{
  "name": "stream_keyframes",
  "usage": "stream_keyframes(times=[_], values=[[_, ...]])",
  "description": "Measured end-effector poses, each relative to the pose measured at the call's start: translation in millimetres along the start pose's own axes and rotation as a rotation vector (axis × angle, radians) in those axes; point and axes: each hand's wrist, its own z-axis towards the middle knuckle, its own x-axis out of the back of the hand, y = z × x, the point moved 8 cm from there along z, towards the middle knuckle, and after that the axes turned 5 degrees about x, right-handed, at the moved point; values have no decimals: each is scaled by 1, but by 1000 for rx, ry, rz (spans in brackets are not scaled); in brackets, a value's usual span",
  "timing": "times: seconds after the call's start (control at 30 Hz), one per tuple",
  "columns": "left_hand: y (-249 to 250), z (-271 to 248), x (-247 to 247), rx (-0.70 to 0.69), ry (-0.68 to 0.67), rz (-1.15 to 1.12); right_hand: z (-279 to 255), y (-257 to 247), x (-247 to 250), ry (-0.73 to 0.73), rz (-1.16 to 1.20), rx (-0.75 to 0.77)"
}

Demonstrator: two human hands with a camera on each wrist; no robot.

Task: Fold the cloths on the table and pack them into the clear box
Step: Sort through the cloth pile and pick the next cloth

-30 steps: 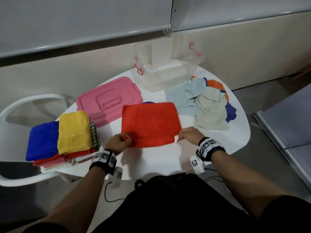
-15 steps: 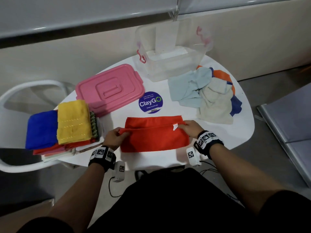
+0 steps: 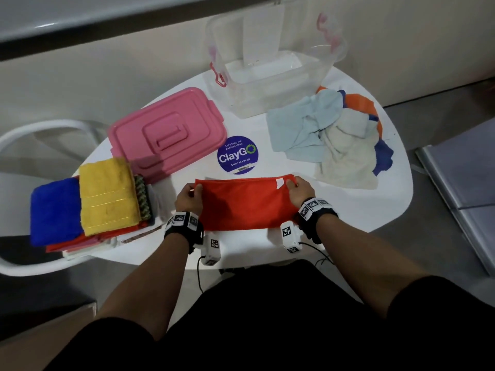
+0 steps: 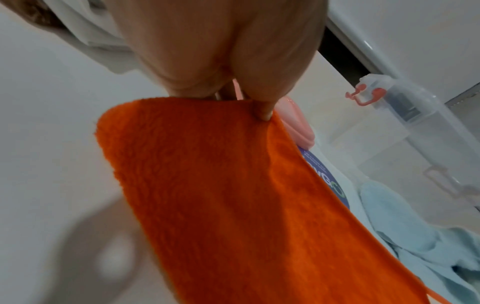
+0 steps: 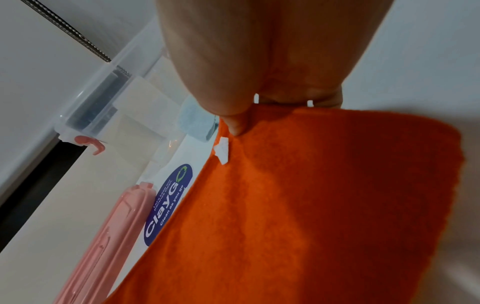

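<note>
Orange cloth [image 3: 245,203], folded once, is held stretched just above the table [image 3: 375,210], each far corner pinched by the left hand [image 3: 188,198] and right hand [image 3: 300,191]. Corners should be kept matched and tension even before the next fold is laid.

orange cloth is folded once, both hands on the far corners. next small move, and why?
Probably lay it down and fold it across, one end over the other. The left hand and right hand pinch opposite ends of the orange cloth, a long strip wider than the folded stack; the clear box holds no cloths.
</note>
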Motion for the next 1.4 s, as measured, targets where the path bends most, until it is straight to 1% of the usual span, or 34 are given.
stream_keyframes(times=[0.23,0.27,0.33,0.4,0.47,0.5,0.53,0.6,0.63,0.67,0.7,0.73,0.77,0.83,0.93,1.07,1.2,1.27,1.33,1.4], values=[[1,9,0,46,55,3,3,0,6,33,10,-71],[2,9,0,52,65,2,3,1,9,45,24,-77],[3,8,1,64,84,0,0,3,16,115,62,-77],[5,7,3,57,111,0,-4,-1,30,230,24,-24],[9,7,6,30,150,76,-11,-14,40,297,-52,116],[9,7,5,25,159,147,-13,-21,39,285,-68,201],[6,8,2,33,152,225,-17,-28,35,241,-72,282],[0,8,-4,56,111,353,-22,-33,14,67,-108,390],[-3,8,-6,54,96,390,-24,-31,1,-39,-156,407],[-4,6,-7,43,87,408,-27,-26,-10,-134,-224,383],[-5,4,-8,25,77,404,-29,-19,-16,-196,-290,327],[-5,1,-9,3,62,377,-30,-10,-18,-224,-331,257],[-5,-2,-11,-21,44,336,-32,-5,-18,-231,-352,204],[-6,-11,-10,-49,25,224,-36,-1,-18,-251,-383,168],[-13,-23,-5,-68,4,107,-39,-2,-19,-253,-342,201],[-28,-36,1,-53,-20,46,-40,1,-18,-186,-199,233],[-37,-46,7,7,19,-3,-51,-7,-11,-71,-147,364],[-37,-48,10,27,34,-46,-58,-13,-14,-51,-104,428],[-32,-49,9,19,18,-82,-65,-19,-26,-113,-40,464],[-24,-52,3,43,-28,-158,-74,-24,-43,-253,32,470]])
